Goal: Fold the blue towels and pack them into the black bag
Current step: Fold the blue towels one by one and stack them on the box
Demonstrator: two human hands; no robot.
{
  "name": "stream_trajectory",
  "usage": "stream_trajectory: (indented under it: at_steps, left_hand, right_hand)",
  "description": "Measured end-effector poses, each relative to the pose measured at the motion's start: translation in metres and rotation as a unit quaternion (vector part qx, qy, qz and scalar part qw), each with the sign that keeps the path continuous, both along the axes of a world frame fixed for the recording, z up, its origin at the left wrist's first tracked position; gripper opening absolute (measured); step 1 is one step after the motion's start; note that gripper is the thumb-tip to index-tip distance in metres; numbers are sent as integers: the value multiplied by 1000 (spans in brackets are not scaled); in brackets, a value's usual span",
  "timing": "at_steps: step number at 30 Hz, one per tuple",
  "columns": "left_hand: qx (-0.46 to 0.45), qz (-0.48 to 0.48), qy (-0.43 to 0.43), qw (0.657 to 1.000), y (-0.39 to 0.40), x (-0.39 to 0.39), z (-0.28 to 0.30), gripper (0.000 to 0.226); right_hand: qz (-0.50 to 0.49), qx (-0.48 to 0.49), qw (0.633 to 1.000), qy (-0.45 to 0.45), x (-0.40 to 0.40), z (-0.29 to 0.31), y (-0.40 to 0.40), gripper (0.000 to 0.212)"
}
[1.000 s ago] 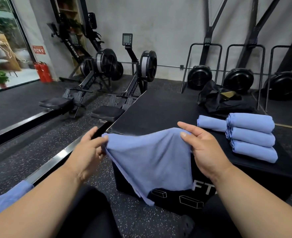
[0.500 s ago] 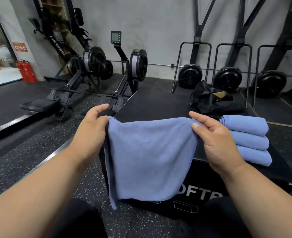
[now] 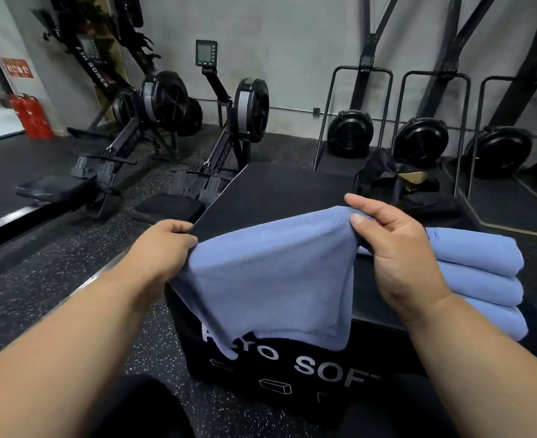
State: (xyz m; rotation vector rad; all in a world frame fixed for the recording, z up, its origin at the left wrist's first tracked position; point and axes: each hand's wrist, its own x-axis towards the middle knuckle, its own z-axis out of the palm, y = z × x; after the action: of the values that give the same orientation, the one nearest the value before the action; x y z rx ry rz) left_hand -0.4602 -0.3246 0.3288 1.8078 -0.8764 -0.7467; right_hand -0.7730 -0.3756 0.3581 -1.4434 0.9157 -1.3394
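My left hand (image 3: pixel 163 245) pinches one top corner of the blue towel (image 3: pixel 270 279), my right hand (image 3: pixel 396 248) the other. It hangs over the black box's (image 3: pixel 292 197) front edge, beside the folded towels (image 3: pixel 481 279).

Both hands, left (image 3: pixel 163 245) and right (image 3: pixel 396 248), raised, fingers pinching.
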Motion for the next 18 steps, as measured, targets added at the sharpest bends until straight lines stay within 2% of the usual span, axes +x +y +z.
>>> stream_trajectory:
  at_steps: [2,6,10,18]
  left_hand:
    - [-6,36,16,999,-3,8,-4,13]
    - [-30,42,49,997,6,10,-8,15]
    - [-83,38,116,989,22,-1,-1,34]
    - [-147,-11,58,987,57,-12,12,34]
  right_hand:
    - [2,2,1000,1,-1,-1,1,32]
    - [7,-6,1000,-7,-11,-3,9,32]
    - [0,-8,1000,-5,-23,-5,23,32]
    - [-18,-20,1000,-8,-46,2,51,32]
